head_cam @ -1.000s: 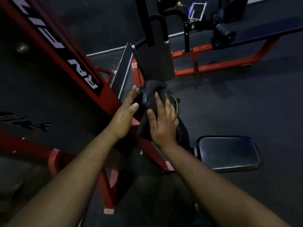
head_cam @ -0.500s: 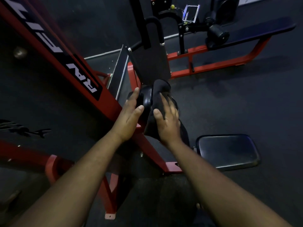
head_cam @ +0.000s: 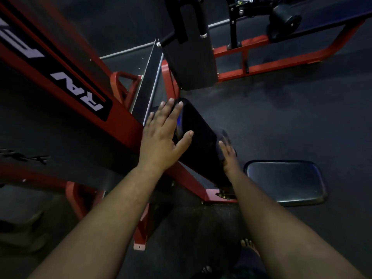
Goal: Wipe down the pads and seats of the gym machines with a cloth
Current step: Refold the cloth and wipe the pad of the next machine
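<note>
The glossy black upholstered pad (head_cam: 198, 137), mounted at a slant on the red steel machine frame (head_cam: 128, 125), is steadied by the left hand (head_cam: 163, 137), whose fingers (head_cam: 173, 112) are laid straight and slightly spread along its upper left edge, probably so that the pad is kept from swinging under the wiping pressure. The dark cloth (head_cam: 225, 137) is pressed against the pad's right side by the right hand (head_cam: 228, 156); its fingers are extended over the cloth, though blur prevents the grip from being told. The flat black seat cushion (head_cam: 283, 182) just beside appears not yet reached.
</note>
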Motion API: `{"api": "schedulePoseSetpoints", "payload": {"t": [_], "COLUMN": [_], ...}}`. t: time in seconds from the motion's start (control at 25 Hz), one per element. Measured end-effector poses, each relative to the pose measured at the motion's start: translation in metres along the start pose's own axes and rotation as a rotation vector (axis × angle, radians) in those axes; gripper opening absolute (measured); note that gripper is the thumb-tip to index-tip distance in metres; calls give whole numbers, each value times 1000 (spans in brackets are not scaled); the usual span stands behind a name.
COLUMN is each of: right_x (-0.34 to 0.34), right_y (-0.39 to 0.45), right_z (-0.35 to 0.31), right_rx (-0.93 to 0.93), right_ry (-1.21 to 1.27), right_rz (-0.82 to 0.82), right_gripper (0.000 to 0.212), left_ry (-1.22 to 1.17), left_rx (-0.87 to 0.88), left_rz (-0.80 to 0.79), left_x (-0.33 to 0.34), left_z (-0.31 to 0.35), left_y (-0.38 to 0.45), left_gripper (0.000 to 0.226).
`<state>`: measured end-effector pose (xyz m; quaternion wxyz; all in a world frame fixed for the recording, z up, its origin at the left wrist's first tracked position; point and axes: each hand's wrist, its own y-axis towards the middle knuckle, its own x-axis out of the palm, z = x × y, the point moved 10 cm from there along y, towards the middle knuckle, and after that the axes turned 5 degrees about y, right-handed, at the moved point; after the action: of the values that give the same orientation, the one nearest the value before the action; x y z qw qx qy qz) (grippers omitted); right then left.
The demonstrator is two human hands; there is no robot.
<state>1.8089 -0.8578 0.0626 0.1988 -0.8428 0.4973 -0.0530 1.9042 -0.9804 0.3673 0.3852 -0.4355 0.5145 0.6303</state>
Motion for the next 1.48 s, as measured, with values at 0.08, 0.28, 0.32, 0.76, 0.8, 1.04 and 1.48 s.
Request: {"api": "schedulePoseSetpoints", "payload": {"t": [0.08,0.28,0.32,0.76,0.8,1.04,1.48], "right_x": [0,5,3,-25,-27,-39,-6], "right_y": [-9,-62,-67,-152,-163,-213,-286], "right_z": [45,62,42,-100,-95,-56,22], "right_rx": [126,496,443,-355,-365,-352,-713], "right_ry": [16,383,357,-281,-348,-703,-1077], "right_rz": [13,325,327,-26,-54,-221,-900], "right_gripper": [61,59,54,47,49,60,58], "left_ry": [0,-2,6,40,56,-53,-161], "left_rx": [-17,-54,-90,-309,-324,-572,-1249], "left_rz": [18,9,-14,-227,-252,-407,-367], "left_x": [-1,-4,-3,5,11,55,86], "left_z": [0,1,1,15,18,58,198], "left_y": [-1,-6,-7,-110,-128,-262,-453], "left_gripper": [72,74,77,96,96,96,95]}}
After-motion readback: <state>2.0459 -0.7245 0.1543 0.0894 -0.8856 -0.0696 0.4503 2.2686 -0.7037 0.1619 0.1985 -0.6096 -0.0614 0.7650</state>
